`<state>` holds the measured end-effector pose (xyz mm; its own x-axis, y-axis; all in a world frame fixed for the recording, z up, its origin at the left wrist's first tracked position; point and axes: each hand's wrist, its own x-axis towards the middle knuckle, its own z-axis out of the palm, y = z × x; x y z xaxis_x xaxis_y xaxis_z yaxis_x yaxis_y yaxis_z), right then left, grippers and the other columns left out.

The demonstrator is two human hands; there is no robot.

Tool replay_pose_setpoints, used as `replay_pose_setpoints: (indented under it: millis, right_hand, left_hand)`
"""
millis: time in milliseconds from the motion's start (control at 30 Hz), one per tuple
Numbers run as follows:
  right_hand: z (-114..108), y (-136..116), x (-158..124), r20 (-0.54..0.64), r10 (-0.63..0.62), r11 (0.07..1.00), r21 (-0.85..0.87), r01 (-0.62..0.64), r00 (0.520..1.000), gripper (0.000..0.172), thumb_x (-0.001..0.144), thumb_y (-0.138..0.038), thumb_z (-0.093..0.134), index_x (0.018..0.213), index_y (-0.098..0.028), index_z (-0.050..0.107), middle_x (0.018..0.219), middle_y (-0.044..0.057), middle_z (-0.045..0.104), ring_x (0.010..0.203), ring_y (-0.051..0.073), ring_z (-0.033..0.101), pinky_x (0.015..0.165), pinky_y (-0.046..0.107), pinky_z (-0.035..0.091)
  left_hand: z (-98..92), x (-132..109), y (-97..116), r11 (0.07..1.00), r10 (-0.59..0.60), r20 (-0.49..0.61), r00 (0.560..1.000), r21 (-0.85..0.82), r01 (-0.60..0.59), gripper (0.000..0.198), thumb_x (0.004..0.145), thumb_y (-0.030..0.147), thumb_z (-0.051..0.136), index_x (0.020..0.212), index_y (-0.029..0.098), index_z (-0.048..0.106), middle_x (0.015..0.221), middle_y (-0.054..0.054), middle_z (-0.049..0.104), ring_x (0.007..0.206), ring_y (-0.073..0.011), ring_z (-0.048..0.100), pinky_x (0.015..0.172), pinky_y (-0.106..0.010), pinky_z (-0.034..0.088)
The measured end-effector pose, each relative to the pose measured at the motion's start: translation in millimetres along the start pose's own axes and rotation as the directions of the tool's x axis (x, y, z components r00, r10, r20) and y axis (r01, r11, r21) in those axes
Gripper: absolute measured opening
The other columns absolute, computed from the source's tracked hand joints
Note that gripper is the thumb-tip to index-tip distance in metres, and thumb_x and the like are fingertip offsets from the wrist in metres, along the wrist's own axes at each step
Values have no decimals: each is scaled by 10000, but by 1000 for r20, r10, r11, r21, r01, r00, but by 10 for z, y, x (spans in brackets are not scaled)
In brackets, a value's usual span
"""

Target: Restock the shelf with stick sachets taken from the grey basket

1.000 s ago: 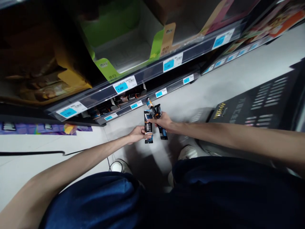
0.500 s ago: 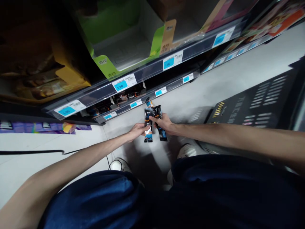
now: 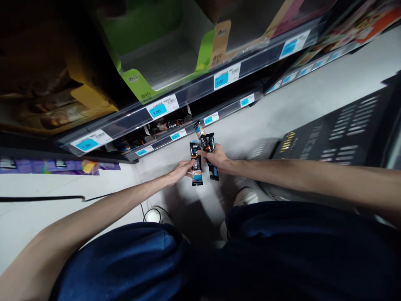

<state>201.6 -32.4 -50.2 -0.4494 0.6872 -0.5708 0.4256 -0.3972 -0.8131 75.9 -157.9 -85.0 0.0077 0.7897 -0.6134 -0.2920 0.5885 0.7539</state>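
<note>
Between my hands, above the floor, are several black snack packets with blue and orange print. The left packet [image 3: 197, 172] hangs upright with its printed face toward me. My left hand [image 3: 182, 170] is closed on its left edge, the thumb near the front. My right hand [image 3: 218, 158] is closed around a second packet [image 3: 213, 172] and a third packet [image 3: 199, 131], which sticks up tilted to the left. The right fingertips reach the upper part of the left packet. How the packets overlap under the fingers is partly hidden.
Ahead is a shelf rail [image 3: 194, 99] with price tags. Above it sits a green display box [image 3: 138, 85]; a lower shelf [image 3: 188, 129] holds dark packets in boxes. To the right stands a dark crate [image 3: 316, 142]. A black cable [image 3: 62, 198] lies on the left floor.
My right hand and its packets have moved slightly up. My left thumb has slid from the left packet's face toward its edge, uncovering more print.
</note>
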Motion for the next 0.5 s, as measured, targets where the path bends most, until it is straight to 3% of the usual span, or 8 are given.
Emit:
replay_pose_setpoints:
  millis: [233,400,500]
  right_hand:
    - [-6,89,-1,127,17,999,38,-22,992,220,661,-151,775,654,-153,555,581,-41,558,466,66,478,441,205,422]
    - [0,126,-9,85,32,999,27,-34,996,239,640,-110,770,660,-158,537,566,-61,522,469,65,462,447,208,432]
    - [1,94,-28,97,15,1000,20,-17,995,228,669,-86,734,649,-158,520,569,-59,511,468,66,454,439,214,417]
  left_hand:
    - [-29,-29,49,998,40,-86,995,44,-36,583,760,677,617,925,126,711,937,-111,707,789,-192,644,643,-279,485]
    - [-13,9,72,994,109,-232,967,37,-103,464,689,553,736,939,178,627,890,-33,648,834,-178,606,590,-242,504]
    - [-10,17,67,988,154,-263,952,41,-148,456,679,562,737,883,177,601,865,-25,620,844,-180,591,605,-267,537]
